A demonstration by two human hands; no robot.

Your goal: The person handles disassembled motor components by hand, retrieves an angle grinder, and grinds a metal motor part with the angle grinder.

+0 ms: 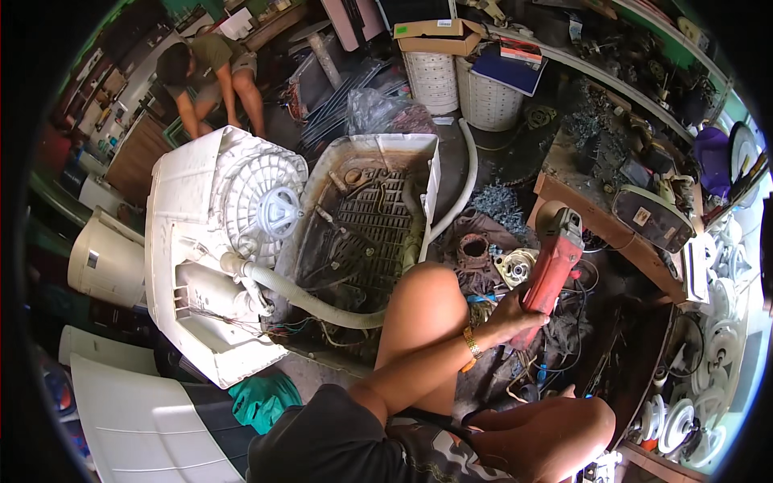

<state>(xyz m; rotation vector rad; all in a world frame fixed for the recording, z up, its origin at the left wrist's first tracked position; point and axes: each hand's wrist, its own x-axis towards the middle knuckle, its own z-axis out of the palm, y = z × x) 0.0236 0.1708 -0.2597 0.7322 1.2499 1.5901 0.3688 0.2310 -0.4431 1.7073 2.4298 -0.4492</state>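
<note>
Your right hand (515, 310) fingers wrap the red angle grinder (551, 262); cluttered floor crowds it, workbench edge (596, 221) close right. Left hand unseen.

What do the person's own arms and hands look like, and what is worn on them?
Only one arm is clearly in view. Its forearm is bare, with a dark short sleeve at the shoulder. A gold-coloured bracelet with an orange part sits on the wrist. The hand wears no glove. The other hand cannot be seen.

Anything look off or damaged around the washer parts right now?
Yes. The white washer tub lies tipped on its side, loose wires trailing from its base. The open housing beside it looks rusty and grimy inside.
</note>
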